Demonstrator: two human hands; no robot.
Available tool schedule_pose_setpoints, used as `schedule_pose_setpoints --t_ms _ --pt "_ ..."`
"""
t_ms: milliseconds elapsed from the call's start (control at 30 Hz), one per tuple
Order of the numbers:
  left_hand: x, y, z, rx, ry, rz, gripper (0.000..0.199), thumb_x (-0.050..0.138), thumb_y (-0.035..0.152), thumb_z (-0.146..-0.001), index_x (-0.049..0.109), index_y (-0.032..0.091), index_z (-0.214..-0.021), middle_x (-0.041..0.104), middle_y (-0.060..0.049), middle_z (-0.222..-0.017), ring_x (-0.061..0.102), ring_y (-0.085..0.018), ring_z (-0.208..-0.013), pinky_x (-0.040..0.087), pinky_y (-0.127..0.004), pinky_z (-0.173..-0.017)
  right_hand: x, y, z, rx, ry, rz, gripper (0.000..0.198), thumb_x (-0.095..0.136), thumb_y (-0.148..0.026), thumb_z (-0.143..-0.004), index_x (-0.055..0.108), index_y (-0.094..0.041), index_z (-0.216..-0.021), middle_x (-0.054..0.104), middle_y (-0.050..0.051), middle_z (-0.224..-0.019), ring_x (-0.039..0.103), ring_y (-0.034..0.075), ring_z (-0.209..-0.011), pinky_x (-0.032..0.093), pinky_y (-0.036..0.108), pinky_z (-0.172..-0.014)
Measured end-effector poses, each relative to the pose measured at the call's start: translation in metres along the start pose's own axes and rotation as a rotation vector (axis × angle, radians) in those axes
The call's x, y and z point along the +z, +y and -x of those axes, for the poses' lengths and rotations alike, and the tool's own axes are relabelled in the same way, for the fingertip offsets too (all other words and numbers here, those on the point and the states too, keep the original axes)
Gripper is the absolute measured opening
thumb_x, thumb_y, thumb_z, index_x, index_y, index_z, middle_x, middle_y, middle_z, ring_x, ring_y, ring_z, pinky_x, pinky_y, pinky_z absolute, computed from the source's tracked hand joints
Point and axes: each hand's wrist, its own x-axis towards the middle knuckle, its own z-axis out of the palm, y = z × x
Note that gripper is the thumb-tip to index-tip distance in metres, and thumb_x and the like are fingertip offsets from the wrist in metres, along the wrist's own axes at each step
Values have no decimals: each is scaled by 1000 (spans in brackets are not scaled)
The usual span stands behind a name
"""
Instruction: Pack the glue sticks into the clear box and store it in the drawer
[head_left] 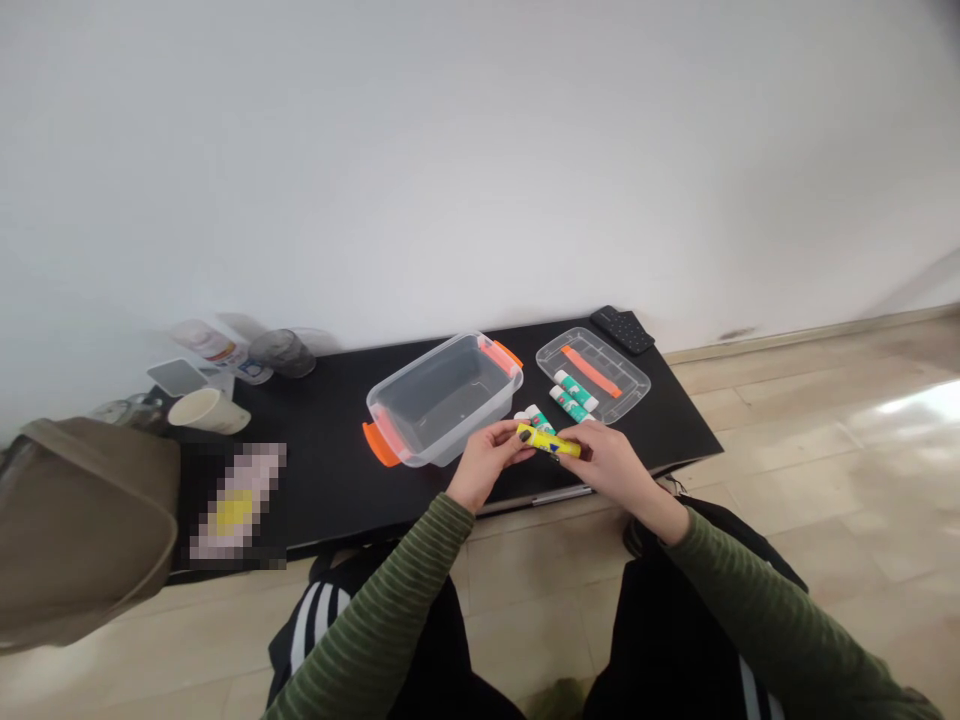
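Note:
A yellow glue stick [549, 441] is held level between my two hands above the front edge of the black table. My left hand [491, 460] pinches its left end, while my right hand [611, 465] grips the right end. Just beyond it lie several green-and-white glue sticks [571, 403], some of them resting on the clear lid [634, 380] with its orange handle. Left of these stands a clear plastic box [397, 385] with orange clips, its top uncovered and nothing visible inside.
On the left of the black table [322, 480] are a paper cup [210, 411], a dark glass [282, 353], a spray can [221, 350] and a brown cap [90, 530]. A dark dotted case [626, 330] lies at the back right corner. A white wall rises behind.

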Motion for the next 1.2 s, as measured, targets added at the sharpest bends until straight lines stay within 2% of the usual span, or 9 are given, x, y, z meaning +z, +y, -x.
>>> schedule_pose_setpoints --t_ms 233,433,500,600,667,767,1000,1100,1200 --pt "1 4 -4 117 -49 -179 40 87 32 -67 75 14 -101 75 -9 -103 70 -21 -95 56 -36 -92 4 5 -6 184 -90 -116 20 72 -20 -71 76 -22 -90 71 -2 -76 58 11 -60 44 22 -58" --pt "-2 -1 -15 153 -19 -249 43 77 26 -76 69 17 -117 74 -10 -111 69 -22 -98 55 -37 -90 2 11 -14 270 -199 -352 23 67 -34 -80 74 -20 -96 74 1 -76 64 14 -59 50 25 -57" --pt "-7 -6 -18 177 48 -396 36 71 22 -81 69 18 -117 74 -10 -110 68 -23 -97 53 -39 -91 0 18 -18 258 -137 -253 22 64 -35 -83 74 -20 -97 75 2 -79 67 16 -65 51 26 -64" --pt "-15 -12 -21 290 141 -855 22 60 15 -86 72 19 -103 73 -11 -107 66 -24 -99 48 -41 -98 -2 30 -27 275 -56 106 17 65 -33 -83 74 -21 -91 75 3 -82 69 19 -78 49 28 -72" --pt "-17 -16 -20 356 143 -1144 20 56 14 -88 72 20 -99 71 -11 -107 63 -26 -104 45 -41 -100 0 35 -32 319 -97 318 17 65 -33 -83 74 -20 -89 74 6 -86 69 22 -83 47 29 -72" --pt "-15 -22 -19 355 131 -1404 18 57 19 -90 69 20 -103 67 -11 -111 61 -26 -108 45 -37 -98 9 34 -37 377 -178 484 21 61 -36 -87 73 -20 -94 74 11 -93 69 26 -89 46 30 -72" --pt "-8 -26 -19 217 129 -1626 19 57 23 -91 60 19 -109 62 -11 -110 62 -24 -102 46 -32 -85 29 24 -45 433 -233 581 29 52 -35 -94 69 -15 -106 73 17 -101 70 27 -94 48 32 -76" --pt "-7 -26 -20 191 114 -1638 19 56 22 -90 59 18 -109 62 -12 -108 63 -25 -100 46 -33 -83 28 27 -48 424 -229 576 30 50 -37 -96 68 -15 -108 73 17 -99 70 28 -93 48 34 -77" --pt "-7 -25 -18 176 105 -1646 18 55 20 -90 59 18 -108 64 -12 -105 63 -26 -100 46 -34 -83 19 36 -53 400 -149 558 29 49 -38 -97 67 -19 -111 71 15 -104 68 27 -97 48 34 -80"
